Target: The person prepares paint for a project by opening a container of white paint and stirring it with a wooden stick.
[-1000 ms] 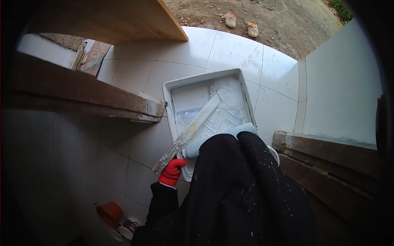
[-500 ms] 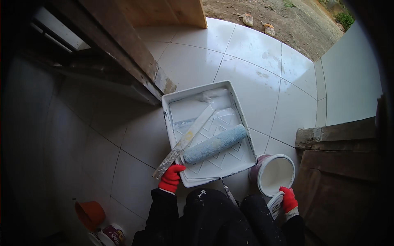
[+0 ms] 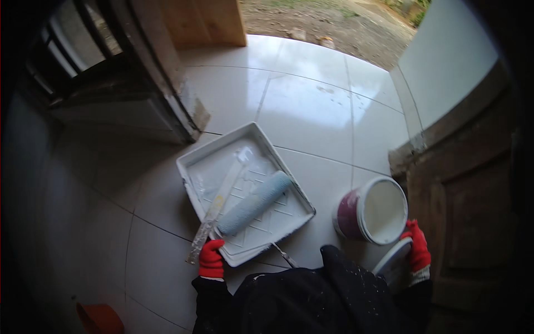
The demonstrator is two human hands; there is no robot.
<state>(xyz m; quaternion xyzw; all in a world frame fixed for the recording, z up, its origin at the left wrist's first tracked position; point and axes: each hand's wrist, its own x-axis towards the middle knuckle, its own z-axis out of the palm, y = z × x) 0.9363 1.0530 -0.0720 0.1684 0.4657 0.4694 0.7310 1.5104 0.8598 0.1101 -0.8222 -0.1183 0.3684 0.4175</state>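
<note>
My left hand (image 3: 211, 259), in a red glove, grips the front-left corner of a white paint tray (image 3: 303, 211). A light-blue roller (image 3: 256, 200) and a paint-stained flat stick (image 3: 214, 214) lie across the tray, with the roller's handle (image 3: 283, 256) reaching past its front edge. To the right stands an open white-and-purple bucket (image 3: 347, 214) containing white paint. My right hand (image 3: 417, 250), also red-gloved, holds a white lid (image 3: 392, 259) just below the bucket's right rim; whether the fingertips touch the bucket I cannot tell.
A dark wooden door (image 3: 467, 217) is at the right, and a worn frame (image 3: 172, 100) at the left. An orange container (image 3: 100, 317) sits lower left. A wooden board (image 3: 206, 22) stands at the back, beside tiled floor (image 3: 300, 111) leading to dirt ground (image 3: 350, 39).
The tray has shifted leftward in view with my left hand on it. My right hand, hidden a second ago, now shows with the lid, higher beside the bucket, which is more fully visible.
</note>
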